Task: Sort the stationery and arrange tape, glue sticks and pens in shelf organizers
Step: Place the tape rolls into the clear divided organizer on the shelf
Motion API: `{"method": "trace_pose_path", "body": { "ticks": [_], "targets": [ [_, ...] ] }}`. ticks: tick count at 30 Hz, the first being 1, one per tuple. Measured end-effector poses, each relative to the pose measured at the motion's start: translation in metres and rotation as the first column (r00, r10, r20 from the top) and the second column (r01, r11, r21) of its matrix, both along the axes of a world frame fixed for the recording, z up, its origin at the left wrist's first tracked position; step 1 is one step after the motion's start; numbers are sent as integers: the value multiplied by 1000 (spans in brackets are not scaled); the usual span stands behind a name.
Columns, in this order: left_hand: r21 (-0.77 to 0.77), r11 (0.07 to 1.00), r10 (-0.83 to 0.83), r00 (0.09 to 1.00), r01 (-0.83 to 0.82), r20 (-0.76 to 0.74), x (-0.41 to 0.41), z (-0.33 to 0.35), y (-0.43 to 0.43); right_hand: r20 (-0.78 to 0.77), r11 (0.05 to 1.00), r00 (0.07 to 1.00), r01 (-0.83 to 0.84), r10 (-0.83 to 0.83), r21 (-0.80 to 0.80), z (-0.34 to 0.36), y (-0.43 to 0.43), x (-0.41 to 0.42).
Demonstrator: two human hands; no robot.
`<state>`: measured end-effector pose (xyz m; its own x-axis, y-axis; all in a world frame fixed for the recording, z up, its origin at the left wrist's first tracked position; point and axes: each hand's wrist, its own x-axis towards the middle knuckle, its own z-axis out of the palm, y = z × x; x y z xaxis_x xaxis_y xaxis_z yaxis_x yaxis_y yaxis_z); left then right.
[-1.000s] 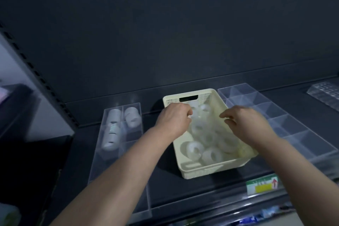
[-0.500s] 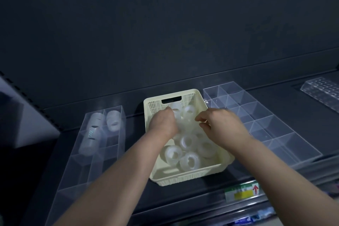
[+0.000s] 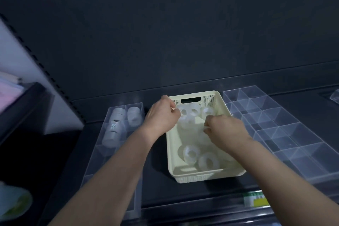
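Note:
A cream plastic basket (image 3: pixel 183 172) on the dark shelf holds several clear tape rolls (image 3: pixel 190 153). My left hand (image 3: pixel 161 117) reaches over the basket's far left corner, its fingers curled around tape rolls at the back. Over the middle of the basket, my right hand (image 3: pixel 225 130) has its fingers curled down onto rolls beneath it; what it holds is hidden. To the left lies a clear acrylic organizer (image 3: pixel 95 154), with several tape rolls (image 3: pixel 117 126) in its far compartments.
A larger clear divided organizer (image 3: pixel 286 134) lies right of the basket, its compartments bare. A yellow-green price label (image 3: pixel 256 200) sits on the shelf's front edge. The dark back panel rises behind. Another shelf unit with pale items stands at the far left.
Both hands have stayed inside the basket, shifting a little among the tape rolls toward its far end. The camera view moved, so everything shifted in the frame.

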<state>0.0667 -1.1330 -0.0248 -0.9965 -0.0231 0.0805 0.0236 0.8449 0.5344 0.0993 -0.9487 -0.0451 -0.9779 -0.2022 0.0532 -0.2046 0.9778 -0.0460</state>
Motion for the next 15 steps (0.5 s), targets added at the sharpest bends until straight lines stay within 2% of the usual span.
{"method": "trace_pose_path", "body": {
  "ticks": [3,6,10,13,15],
  "targets": [
    [63,995,81,992,-75,-96,2,7,-32,-112,961,993,-4,-28,-277,13,-15,-1],
    [61,989,140,979,-132,-149,8,16,-75,-137,856,990,-96,30,-509,26,-45,1],
    [-150,980,126,991,-130,-40,19,15,-117,-140,843,984,-167,110,-512,26,-82,6],
    [-309,950,54,996,-32,65,20,4,-129,-118,841,982,-187,147,-507,22,-106,8],
    [-369,929,-9,998,34,69,17,-7,-133,-117,824,983,-184,144,-536,19,-117,7]
  ]
}}
